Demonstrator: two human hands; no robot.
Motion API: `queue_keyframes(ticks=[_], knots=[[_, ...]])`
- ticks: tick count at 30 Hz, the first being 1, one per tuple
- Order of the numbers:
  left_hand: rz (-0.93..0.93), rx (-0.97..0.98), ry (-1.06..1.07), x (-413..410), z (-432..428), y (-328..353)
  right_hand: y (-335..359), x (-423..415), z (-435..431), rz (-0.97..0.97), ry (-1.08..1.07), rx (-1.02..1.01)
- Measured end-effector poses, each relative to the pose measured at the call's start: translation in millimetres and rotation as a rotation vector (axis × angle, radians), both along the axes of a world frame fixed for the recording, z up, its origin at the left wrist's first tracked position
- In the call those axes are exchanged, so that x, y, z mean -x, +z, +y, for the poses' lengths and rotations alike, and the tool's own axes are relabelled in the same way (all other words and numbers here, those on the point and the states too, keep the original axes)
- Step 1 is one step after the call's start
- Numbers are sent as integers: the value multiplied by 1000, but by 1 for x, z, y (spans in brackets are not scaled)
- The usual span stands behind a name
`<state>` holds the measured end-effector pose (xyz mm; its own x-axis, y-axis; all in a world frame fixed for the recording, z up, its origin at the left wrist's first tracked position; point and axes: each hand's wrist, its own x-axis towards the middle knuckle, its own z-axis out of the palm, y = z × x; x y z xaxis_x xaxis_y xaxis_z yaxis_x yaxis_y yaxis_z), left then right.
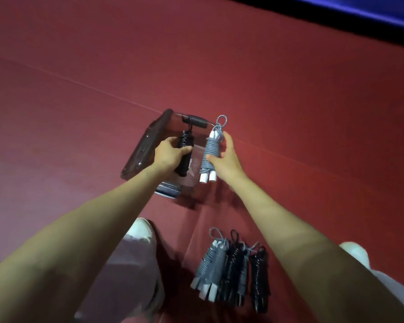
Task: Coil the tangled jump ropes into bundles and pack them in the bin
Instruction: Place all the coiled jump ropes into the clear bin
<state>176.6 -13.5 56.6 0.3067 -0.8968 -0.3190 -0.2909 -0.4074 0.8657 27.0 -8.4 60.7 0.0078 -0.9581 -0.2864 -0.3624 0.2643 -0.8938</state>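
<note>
Red floor (289, 78), bin (169, 190), spare bundles (231, 269); left hand (168, 155) gripping black bundle (184, 141), right hand (224, 159) grey bundle (210, 150).

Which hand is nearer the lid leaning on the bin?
Left. The left hand, gripping the black rope bundle, is right beside the lid; the right hand, holding the grey bundle, is across the bin.

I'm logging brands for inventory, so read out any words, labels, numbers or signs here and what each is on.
None readable. The black bundle in the left hand, the grey bundle in the right hand, the clear bin and the bundles on the floor show no print.
The pale patch at the bin's near end is too blurred.
</note>
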Motion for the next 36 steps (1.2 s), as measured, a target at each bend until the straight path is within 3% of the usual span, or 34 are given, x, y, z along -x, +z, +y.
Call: queue_keyframes(ticks=[7,11,14,18,22,27,33,36], knots=[[-269,-145,-98,-27,-56,-57,-39,-42,-77,328,179,-172],[-284,-209,-119,-25,-72,-96,-65,-71,-104,598,358,-224],[-289,-236,-85,-30,-82,-114,-86,-81,-110,692,419,-236],[-363,-263,-131,-32,-87,-134,-117,-82,-108,736,429,-278],[-467,-253,-183,-18,-90,-149,-138,-86,-109,662,298,-320],[-447,-204,-166,-18,-92,-156,-154,-94,-112,582,166,-324],[-424,-201,-245,-26,-83,-148,-153,-93,-116,622,299,-322],[-471,-216,-283,-27,-79,-137,-138,-87,-108,702,407,-213]])
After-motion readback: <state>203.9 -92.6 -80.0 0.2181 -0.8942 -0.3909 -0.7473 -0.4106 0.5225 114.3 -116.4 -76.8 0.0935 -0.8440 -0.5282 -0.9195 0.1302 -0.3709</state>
